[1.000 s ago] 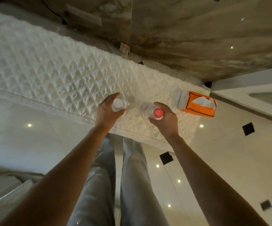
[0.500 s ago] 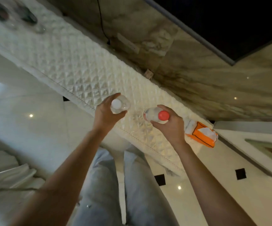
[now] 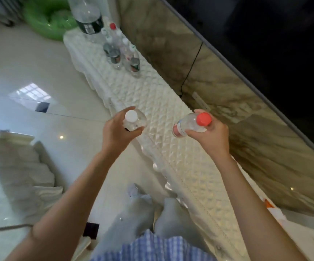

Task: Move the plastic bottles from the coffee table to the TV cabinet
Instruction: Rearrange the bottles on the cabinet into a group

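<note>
Head view: both hands outstretched over cabinet [image 3: 171, 117], left hand [image 3: 114, 132] gripping white-capped bottle [image 3: 134, 121], right hand [image 3: 211, 136] red-capped bottle [image 3: 193, 124].

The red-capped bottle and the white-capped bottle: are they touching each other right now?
Apart. The head view shows the white-capped bottle in the left hand and the red-capped bottle in the right hand, with cabinet top visible between.

A large clear bottle [image 3: 87, 15] at the TV cabinet's [image 3: 171, 129] far end was cropped by the top edge. The small bottles [image 3: 122, 51] beside it were blurred, their labels unreadable. An orange-and-white item [image 3: 273, 210] sat mostly hidden behind the right forearm.
</note>
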A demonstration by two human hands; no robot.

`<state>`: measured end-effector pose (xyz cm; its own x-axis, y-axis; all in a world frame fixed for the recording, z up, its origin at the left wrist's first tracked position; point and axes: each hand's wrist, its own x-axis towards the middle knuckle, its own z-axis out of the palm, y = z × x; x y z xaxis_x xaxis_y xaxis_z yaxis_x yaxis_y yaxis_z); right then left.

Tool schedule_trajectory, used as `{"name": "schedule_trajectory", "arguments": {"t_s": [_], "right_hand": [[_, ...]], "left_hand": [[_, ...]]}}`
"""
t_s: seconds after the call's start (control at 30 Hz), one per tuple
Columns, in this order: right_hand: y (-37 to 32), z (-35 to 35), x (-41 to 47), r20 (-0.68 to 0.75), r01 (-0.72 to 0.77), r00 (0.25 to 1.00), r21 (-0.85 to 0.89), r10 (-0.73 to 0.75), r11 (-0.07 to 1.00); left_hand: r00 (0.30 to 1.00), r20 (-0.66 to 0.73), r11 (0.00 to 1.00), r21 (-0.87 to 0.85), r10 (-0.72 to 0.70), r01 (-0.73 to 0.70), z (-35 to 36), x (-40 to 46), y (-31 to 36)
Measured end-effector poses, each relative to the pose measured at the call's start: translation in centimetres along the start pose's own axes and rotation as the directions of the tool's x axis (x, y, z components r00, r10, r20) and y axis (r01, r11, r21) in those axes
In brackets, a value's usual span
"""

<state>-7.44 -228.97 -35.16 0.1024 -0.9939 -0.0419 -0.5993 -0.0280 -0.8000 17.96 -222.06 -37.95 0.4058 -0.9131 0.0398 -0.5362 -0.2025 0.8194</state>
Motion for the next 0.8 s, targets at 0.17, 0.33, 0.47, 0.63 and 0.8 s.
{"name": "schedule_trajectory", "arguments": {"t_s": [0.17, 0.33, 0.47, 0.63, 0.8], "right_hand": [[-5.7, 4.7, 3.4, 0.073, 0.035, 0.997, 0.004, -0.035, 0.999], [-9.8, 9.1, 7.6, 0.115, 0.093, 0.989, -0.012, -0.091, 0.996], [-11.6, 12.6, 11.9, 0.155, 0.124, 0.981, -0.02, -0.12, 0.992], [-13.4, 17.0, 18.4, 0.179, 0.128, 0.976, -0.032, -0.12, 0.991], [-14.6, 20.1, 24.8, 0.189, 0.096, 0.978, -0.021, -0.091, 0.995]], "left_hand": [[0.997, -0.077, 1.0, -0.001, 0.005, -0.005, -6.7, 3.4, -2.3], [0.993, -0.116, 0.999, 0.034, -0.014, 0.018, -10.6, 7.1, -4.9], [0.99, -0.131, 0.998, 0.038, -0.049, 0.054, -12.1, 10.8, -7.3], [0.994, -0.075, 0.994, 0.068, -0.084, 0.089, -12.8, 18.0, -9.5], [0.992, 0.011, 0.99, 0.064, -0.123, 0.122, -13.2, 26.0, -10.4]]}}
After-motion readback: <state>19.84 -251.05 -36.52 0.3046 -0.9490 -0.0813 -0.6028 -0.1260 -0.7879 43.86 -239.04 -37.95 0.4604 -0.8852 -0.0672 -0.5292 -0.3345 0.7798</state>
